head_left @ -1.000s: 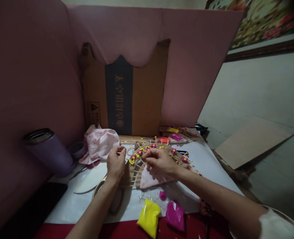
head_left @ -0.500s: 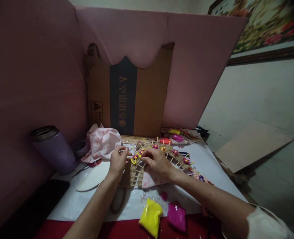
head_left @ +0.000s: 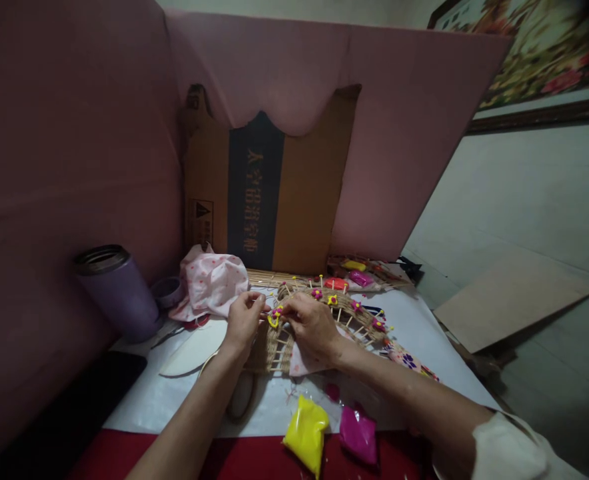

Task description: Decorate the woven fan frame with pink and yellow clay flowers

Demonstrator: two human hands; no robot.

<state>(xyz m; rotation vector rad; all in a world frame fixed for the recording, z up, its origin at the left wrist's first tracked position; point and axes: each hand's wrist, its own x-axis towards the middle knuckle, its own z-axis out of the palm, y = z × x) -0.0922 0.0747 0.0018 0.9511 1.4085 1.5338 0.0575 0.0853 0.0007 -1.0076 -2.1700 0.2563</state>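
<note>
A fan-shaped woven twine piece on thin sticks [head_left: 269,350] lies on the white sheet, with small magenta and yellow clay flowers along its curved band. My left hand [head_left: 245,321] is at its upper left edge, thumb and fingers pinched together; what is between them is too small to make out. Close beside it, my right hand [head_left: 310,327] bends over the band, fingertips closed at a yellow and magenta clay decoration [head_left: 275,317]. The fingers partly cover that decoration, and whether they grip it is hidden. A pink dotted cloth piece [head_left: 302,362] shows under my right wrist.
Near the front edge lie a yellow clay packet [head_left: 307,430] and a magenta clay packet [head_left: 358,435]. A purple tumbler [head_left: 119,293], a tape roll [head_left: 167,292] and a crumpled dotted cloth [head_left: 214,277] stand at left. Cardboard [head_left: 304,193] leans behind.
The view has shifted slightly, so everything sits a little further right. My right fingertips have moved left over the clay decoration, closer to my left hand.
</note>
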